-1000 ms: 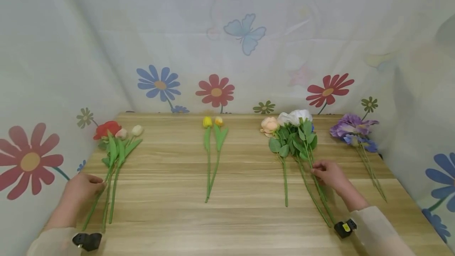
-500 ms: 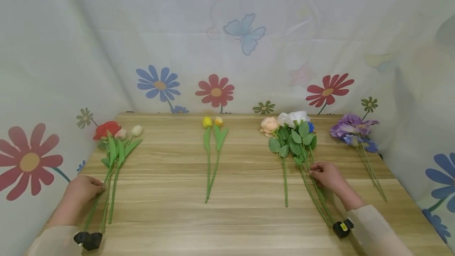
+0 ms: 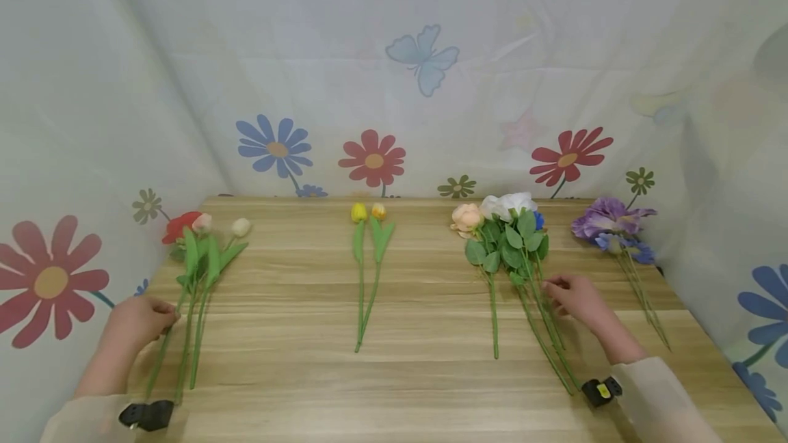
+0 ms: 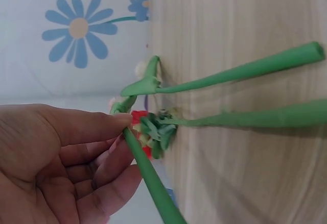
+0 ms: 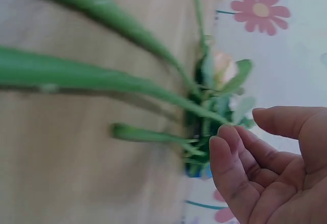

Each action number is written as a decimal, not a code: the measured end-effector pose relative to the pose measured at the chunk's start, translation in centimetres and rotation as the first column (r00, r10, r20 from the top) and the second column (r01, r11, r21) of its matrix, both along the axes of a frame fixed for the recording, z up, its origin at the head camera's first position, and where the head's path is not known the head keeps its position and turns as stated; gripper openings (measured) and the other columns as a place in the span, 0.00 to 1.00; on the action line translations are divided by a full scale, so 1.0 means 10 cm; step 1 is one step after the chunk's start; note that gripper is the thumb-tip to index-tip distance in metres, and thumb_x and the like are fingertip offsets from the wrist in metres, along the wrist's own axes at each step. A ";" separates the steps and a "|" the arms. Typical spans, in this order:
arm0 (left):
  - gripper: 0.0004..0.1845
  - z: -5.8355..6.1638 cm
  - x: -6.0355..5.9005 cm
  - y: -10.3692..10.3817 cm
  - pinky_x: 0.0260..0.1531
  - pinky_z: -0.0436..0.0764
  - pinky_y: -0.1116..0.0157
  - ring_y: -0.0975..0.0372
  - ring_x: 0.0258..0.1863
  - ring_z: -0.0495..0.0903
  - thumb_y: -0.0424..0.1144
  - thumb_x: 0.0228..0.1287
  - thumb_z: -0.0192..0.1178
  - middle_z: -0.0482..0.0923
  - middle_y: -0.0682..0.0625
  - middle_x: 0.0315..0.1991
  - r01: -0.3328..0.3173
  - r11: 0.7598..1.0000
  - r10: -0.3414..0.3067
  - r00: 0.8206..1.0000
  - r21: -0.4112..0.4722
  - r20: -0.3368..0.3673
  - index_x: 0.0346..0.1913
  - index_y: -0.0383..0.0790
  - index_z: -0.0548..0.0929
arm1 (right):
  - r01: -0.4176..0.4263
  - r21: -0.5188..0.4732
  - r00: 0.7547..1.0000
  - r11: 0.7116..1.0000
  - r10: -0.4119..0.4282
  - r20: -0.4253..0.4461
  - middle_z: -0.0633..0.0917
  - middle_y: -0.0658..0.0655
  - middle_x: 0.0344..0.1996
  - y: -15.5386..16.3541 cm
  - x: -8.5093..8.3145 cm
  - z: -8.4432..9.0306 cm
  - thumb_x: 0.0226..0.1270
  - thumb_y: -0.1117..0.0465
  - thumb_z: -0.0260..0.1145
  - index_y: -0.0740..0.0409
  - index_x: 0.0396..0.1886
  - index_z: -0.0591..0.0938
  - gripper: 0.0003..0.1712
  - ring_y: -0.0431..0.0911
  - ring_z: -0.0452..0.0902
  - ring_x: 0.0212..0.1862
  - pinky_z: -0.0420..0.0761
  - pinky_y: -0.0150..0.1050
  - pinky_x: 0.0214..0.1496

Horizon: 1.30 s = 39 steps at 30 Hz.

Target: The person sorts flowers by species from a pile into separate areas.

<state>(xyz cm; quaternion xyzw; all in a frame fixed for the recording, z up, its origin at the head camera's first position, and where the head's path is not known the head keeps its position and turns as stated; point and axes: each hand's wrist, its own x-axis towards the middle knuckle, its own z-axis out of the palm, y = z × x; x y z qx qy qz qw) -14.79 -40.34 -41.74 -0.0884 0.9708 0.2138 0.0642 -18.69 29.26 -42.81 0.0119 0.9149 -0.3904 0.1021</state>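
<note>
My left hand [image 3: 138,320] sits at the table's left edge and pinches one green tulip stem [image 4: 148,175] between thumb and fingers [image 4: 110,124]. That stem belongs to the left bunch: a red flower [image 3: 178,225], a pink tulip [image 3: 202,222] and a white tulip [image 3: 241,227]. My right hand [image 3: 575,299] hovers just right of the rose bunch's stems [image 3: 542,320] with relaxed fingers [image 5: 232,157] and holds nothing. The roses [image 3: 507,210] are peach, white and blue above green leaves.
Two yellow tulips [image 3: 368,211] lie in the middle of the wooden table [image 3: 431,388]. Purple flowers [image 3: 609,224] lie at the far right. A flower-printed cloth backdrop [image 3: 394,87] closes in the back and both sides.
My left hand has raised the pinched stem, so the pink tulip head has shifted up and away from the others. My right hand has let go of the rose stems and opened.
</note>
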 end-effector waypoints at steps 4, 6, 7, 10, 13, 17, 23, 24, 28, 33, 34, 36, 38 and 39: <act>0.14 0.11 0.03 0.07 0.25 0.74 0.63 0.63 0.23 0.78 0.35 0.70 0.59 0.83 0.45 0.23 0.036 0.999 -0.036 0.998 -0.003 -0.043 0.38 0.21 0.83 | -0.026 0.013 0.999 1.000 0.027 -0.039 0.84 0.74 0.45 -0.08 0.04 0.18 0.83 0.57 0.52 0.80 0.62 0.73 0.27 0.53 0.84 0.42 0.89 0.46 0.43; 0.14 0.17 0.03 0.13 0.26 0.74 0.63 0.62 0.24 0.78 0.36 0.71 0.58 0.84 0.43 0.25 0.052 0.999 -0.053 0.997 -0.015 -0.059 0.38 0.24 0.83 | -0.036 0.016 0.997 0.999 0.037 -0.062 0.84 0.73 0.45 -0.14 0.05 0.26 0.83 0.56 0.53 0.78 0.63 0.74 0.27 0.54 0.84 0.42 0.89 0.47 0.44; 0.15 0.20 0.03 0.17 0.26 0.75 0.63 0.62 0.25 0.79 0.36 0.72 0.58 0.85 0.41 0.27 0.060 0.998 -0.061 0.996 -0.022 -0.069 0.42 0.23 0.84 | -0.040 0.018 0.997 0.999 0.042 -0.072 0.85 0.72 0.44 -0.18 0.05 0.30 0.83 0.55 0.53 0.77 0.63 0.75 0.27 0.54 0.84 0.42 0.89 0.48 0.44; 0.17 0.29 0.03 0.30 0.27 0.80 0.61 0.58 0.27 0.83 0.36 0.72 0.58 0.87 0.36 0.32 0.068 0.997 -0.070 0.993 -0.019 -0.092 0.49 0.20 0.82 | -0.042 0.019 0.994 0.999 0.044 -0.099 0.85 0.69 0.42 -0.30 0.06 0.40 0.83 0.54 0.54 0.74 0.64 0.76 0.27 0.53 0.84 0.40 0.88 0.48 0.44; 0.19 0.35 0.02 0.44 0.29 0.82 0.58 0.53 0.29 0.86 0.36 0.72 0.59 0.88 0.32 0.37 0.079 0.997 -0.079 0.990 -0.012 -0.120 0.51 0.19 0.82 | -0.044 0.001 0.990 0.999 0.044 -0.132 0.85 0.68 0.41 -0.44 0.07 0.48 0.82 0.54 0.56 0.72 0.63 0.77 0.25 0.50 0.84 0.39 0.88 0.45 0.43; 0.19 0.42 0.00 0.66 0.29 0.83 0.60 0.54 0.31 0.86 0.37 0.72 0.60 0.88 0.31 0.39 0.092 0.995 -0.086 0.986 0.039 -0.140 0.52 0.20 0.82 | -0.068 -0.053 0.983 0.996 0.058 -0.172 0.86 0.66 0.41 -0.64 0.06 0.55 0.81 0.55 0.58 0.71 0.61 0.79 0.23 0.43 0.82 0.36 0.87 0.37 0.40; 0.20 0.51 -0.01 1.03 0.31 0.84 0.62 0.55 0.35 0.87 0.39 0.73 0.60 0.89 0.35 0.38 0.107 0.982 -0.082 0.984 0.155 -0.161 0.53 0.23 0.83 | -0.136 -0.150 0.969 0.979 0.100 -0.225 0.87 0.62 0.39 -0.94 0.01 0.62 0.79 0.57 0.60 0.70 0.58 0.80 0.20 0.37 0.80 0.35 0.85 0.32 0.38; 0.20 0.52 -0.01 1.09 0.32 0.84 0.61 0.55 0.35 0.87 0.40 0.73 0.60 0.89 0.35 0.38 0.111 0.980 -0.083 0.983 0.167 -0.165 0.54 0.23 0.83 | -0.145 -0.170 0.969 0.975 0.105 -0.225 0.87 0.63 0.39 -0.99 0.00 0.64 0.79 0.58 0.60 0.71 0.58 0.80 0.20 0.37 0.80 0.34 0.85 0.32 0.38; 0.20 0.54 -0.03 1.29 0.33 0.84 0.61 0.55 0.36 0.88 0.40 0.72 0.61 0.89 0.36 0.41 0.135 0.969 -0.097 0.978 0.208 -0.184 0.55 0.26 0.83 | -0.169 -0.249 0.968 0.954 0.114 -0.222 0.86 0.63 0.39 -1.20 -0.03 0.66 0.79 0.60 0.60 0.72 0.57 0.80 0.19 0.39 0.80 0.35 0.87 0.35 0.40; 0.19 0.56 -0.07 1.50 0.33 0.83 0.62 0.55 0.36 0.88 0.40 0.72 0.61 0.89 0.36 0.43 0.157 0.953 -0.107 0.975 0.259 -0.197 0.56 0.27 0.83 | -0.187 -0.292 0.964 0.938 0.118 -0.238 0.86 0.62 0.39 -1.41 -0.06 0.65 0.78 0.61 0.61 0.71 0.56 0.81 0.18 0.41 0.80 0.35 0.87 0.34 0.40; 0.19 0.57 -0.08 1.54 0.33 0.83 0.62 0.54 0.37 0.89 0.40 0.72 0.61 0.89 0.36 0.43 0.156 0.952 -0.105 0.974 0.265 -0.199 0.56 0.28 0.84 | -0.192 -0.297 0.963 0.935 0.122 -0.241 0.86 0.63 0.39 -1.45 -0.07 0.66 0.78 0.61 0.61 0.71 0.56 0.81 0.17 0.40 0.81 0.35 0.87 0.34 0.40; 0.18 0.56 -0.10 1.62 0.35 0.84 0.61 0.54 0.38 0.88 0.40 0.72 0.61 0.89 0.36 0.43 0.163 0.943 -0.104 0.973 0.289 -0.208 0.56 0.28 0.84 | -0.196 -0.309 0.963 0.931 0.123 -0.240 0.86 0.64 0.39 -1.53 -0.08 0.66 0.77 0.61 0.61 0.71 0.56 0.81 0.17 0.39 0.80 0.34 0.87 0.37 0.41; 0.18 0.54 -0.11 1.69 0.36 0.85 0.60 0.55 0.38 0.89 0.39 0.72 0.62 0.89 0.36 0.43 0.172 0.934 -0.102 0.968 0.314 -0.228 0.55 0.28 0.84 | -0.205 -0.325 0.961 0.923 0.128 -0.243 0.86 0.64 0.39 -1.61 -0.08 0.65 0.77 0.62 0.62 0.71 0.55 0.82 0.17 0.37 0.79 0.34 0.88 0.38 0.41; 0.18 0.54 -0.12 1.74 0.38 0.86 0.58 0.55 0.38 0.89 0.39 0.72 0.62 0.89 0.36 0.44 0.174 0.927 -0.096 0.967 0.333 -0.236 0.55 0.28 0.84 | -0.208 -0.334 0.961 0.919 0.128 -0.245 0.86 0.64 0.39 -1.66 -0.09 0.65 0.76 0.62 0.62 0.70 0.55 0.82 0.16 0.37 0.79 0.34 0.88 0.39 0.42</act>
